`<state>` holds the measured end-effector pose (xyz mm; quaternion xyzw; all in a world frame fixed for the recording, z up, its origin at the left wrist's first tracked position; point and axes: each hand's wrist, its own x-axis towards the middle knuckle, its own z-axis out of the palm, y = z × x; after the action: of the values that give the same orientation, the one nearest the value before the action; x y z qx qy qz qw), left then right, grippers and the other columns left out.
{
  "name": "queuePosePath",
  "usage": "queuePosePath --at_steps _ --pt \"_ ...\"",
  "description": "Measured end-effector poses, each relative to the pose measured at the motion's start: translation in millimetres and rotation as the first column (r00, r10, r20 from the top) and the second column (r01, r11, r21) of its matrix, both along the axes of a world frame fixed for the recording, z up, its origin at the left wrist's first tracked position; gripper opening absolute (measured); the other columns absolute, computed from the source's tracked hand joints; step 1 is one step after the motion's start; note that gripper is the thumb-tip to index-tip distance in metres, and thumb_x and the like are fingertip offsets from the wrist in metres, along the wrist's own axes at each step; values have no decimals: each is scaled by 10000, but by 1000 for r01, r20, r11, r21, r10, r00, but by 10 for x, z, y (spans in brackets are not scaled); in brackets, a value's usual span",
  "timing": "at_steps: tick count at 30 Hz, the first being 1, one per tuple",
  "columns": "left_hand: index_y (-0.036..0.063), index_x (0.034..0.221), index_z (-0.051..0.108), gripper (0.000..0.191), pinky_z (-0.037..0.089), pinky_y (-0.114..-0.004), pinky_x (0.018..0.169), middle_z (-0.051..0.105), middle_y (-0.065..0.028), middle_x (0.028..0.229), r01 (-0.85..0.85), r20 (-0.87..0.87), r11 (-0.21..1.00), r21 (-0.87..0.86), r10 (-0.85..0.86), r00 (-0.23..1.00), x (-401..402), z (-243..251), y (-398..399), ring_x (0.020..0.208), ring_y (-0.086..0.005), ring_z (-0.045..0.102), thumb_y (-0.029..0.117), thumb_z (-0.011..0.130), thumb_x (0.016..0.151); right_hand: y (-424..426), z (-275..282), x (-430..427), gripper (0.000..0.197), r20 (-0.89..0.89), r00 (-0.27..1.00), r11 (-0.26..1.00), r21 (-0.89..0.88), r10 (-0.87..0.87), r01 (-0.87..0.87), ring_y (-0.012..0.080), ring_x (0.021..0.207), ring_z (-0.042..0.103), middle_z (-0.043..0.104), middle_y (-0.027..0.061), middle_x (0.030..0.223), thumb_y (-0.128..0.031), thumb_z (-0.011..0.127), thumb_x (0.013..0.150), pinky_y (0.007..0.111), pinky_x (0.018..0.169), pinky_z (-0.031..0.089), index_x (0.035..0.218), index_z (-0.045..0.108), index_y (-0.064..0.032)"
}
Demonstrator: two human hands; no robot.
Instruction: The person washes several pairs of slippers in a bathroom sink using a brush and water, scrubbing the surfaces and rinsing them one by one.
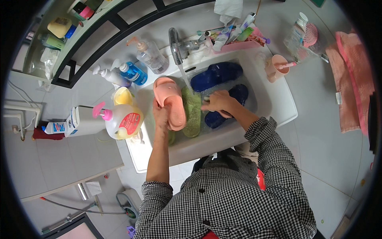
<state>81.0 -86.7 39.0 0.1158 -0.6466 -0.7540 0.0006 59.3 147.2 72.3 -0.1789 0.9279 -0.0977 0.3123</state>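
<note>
My left hand [161,115] grips a pink slide slipper [176,104] by its side, held over the left part of a white washbasin [283,110]. My right hand [219,103] is above the basin, right of a green slipper [192,113]; it is blurred, and whether it holds something cannot be made out. Two dark blue slippers, one at the back [218,74] and one partly under my right hand [215,119], lie in the water. From the metal faucet [176,47] water runs down beside the green slipper. Part of another green item shows below the pink slipper.
Pump bottles, one clear [153,58] and one blue [134,73], stand on the back left rim. A large yellowish pump bottle [125,121] is at the left edge. A pink tray [238,45] with tubes is behind the basin, and a pink cup [276,68] stands at the right.
</note>
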Motion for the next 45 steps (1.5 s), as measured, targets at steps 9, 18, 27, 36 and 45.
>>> queuePosePath --at_steps 9,18,27,36,45 --pt "55 1218 310 570 425 -272 794 490 -88 1070 38 -20 996 84 -36 999 104 -395 -58 935 -177 497 0 568 713 -181 -904 -244 407 430 873 973 65 -229 223 304 992 510 541 173 1046 -240 316 826 386 827 406 1131 471 -20" --pt "114 1255 263 562 423 -257 784 480 -74 1084 -26 63 1000 1 26 998 94 -649 0 951 -160 484 13 543 778 -337 -1063 -276 373 176 934 950 84 -311 300 305 1084 446 436 140 1210 -249 354 825 402 894 364 1122 511 -84" --pt "112 1235 282 551 417 -258 790 480 -60 1076 -3 36 997 -71 6 999 80 -791 -35 948 -151 478 75 586 777 -272 -1006 -483 366 296 940 984 106 -170 144 283 1075 460 453 147 1189 -239 410 782 353 887 372 1085 542 -81" --pt "89 1219 282 524 408 -261 793 480 -65 1062 -40 -11 975 -217 38 999 105 -807 64 943 -148 473 150 582 794 -319 -1131 -394 364 176 909 923 -7 -378 385 294 1017 501 483 148 1149 -207 433 763 364 851 404 1090 527 -76" --pt "31 1238 241 561 375 -277 844 438 -100 1113 -95 -51 934 -343 83 995 144 -682 201 998 -169 441 153 564 796 -249 -945 -125 373 104 844 788 -313 -527 530 295 1081 444 465 156 1171 -206 448 754 350 877 376 1092 520 -64"
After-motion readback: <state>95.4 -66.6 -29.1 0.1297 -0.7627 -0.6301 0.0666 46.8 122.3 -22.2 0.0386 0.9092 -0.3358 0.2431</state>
